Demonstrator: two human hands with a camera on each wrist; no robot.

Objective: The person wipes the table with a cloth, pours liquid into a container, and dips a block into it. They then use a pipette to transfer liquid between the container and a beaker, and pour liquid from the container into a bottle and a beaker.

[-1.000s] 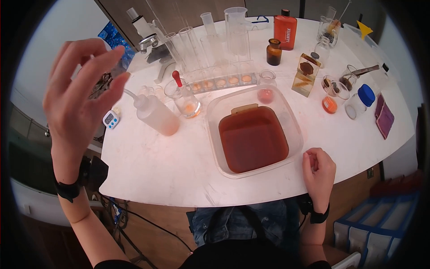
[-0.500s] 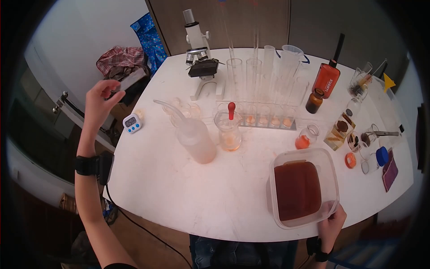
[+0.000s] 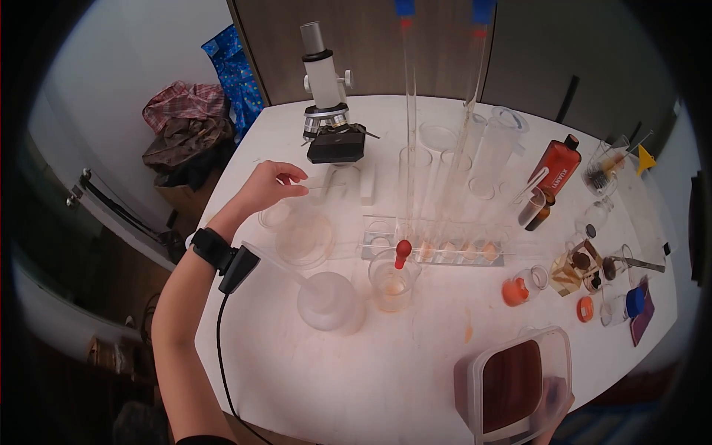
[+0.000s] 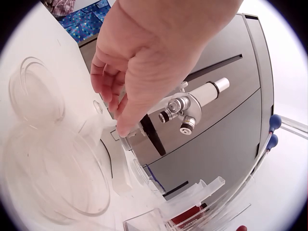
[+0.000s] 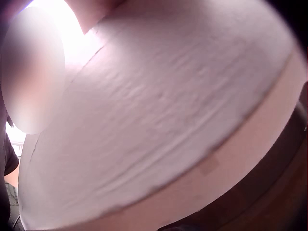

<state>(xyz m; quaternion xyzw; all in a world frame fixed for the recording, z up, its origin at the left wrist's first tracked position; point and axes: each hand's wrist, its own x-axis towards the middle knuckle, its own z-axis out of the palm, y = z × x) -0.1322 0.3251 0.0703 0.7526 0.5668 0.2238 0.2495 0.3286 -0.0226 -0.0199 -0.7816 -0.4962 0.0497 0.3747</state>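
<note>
My left hand (image 3: pixel 265 188) pinches a thin clear plate, like a glass slide (image 3: pixel 317 183), between thumb and fingertips. It hovers just left of the microscope (image 3: pixel 331 141), over the table's left side. In the left wrist view, the thumb hides part of the plate's near end, and the microscope's lenses show behind the hand. Close below the hand lie clear round dishes (image 4: pixel 57 163). My right hand (image 3: pixel 566 417) is mostly hidden behind the plastic tub (image 3: pixel 469 397) of dark red-brown liquid at the front right; the right wrist view shows mainly tabletop.
A squeeze bottle (image 3: pixel 326 302) and a beaker (image 3: pixel 389 293) with a red-bulbed dropper stand mid-table. Behind them is a clear rack (image 3: pixel 371 256) with tall glass tubes. Bottles, jars and an orange lid (image 3: pixel 585 308) crowd the right side. A cable (image 3: pixel 222 348) hangs from the left wrist.
The head view has swung left. My left hand has come down from its raised position and moved right, bringing the clear plate toward the microscope. The right hand stays beside the tub.
</note>
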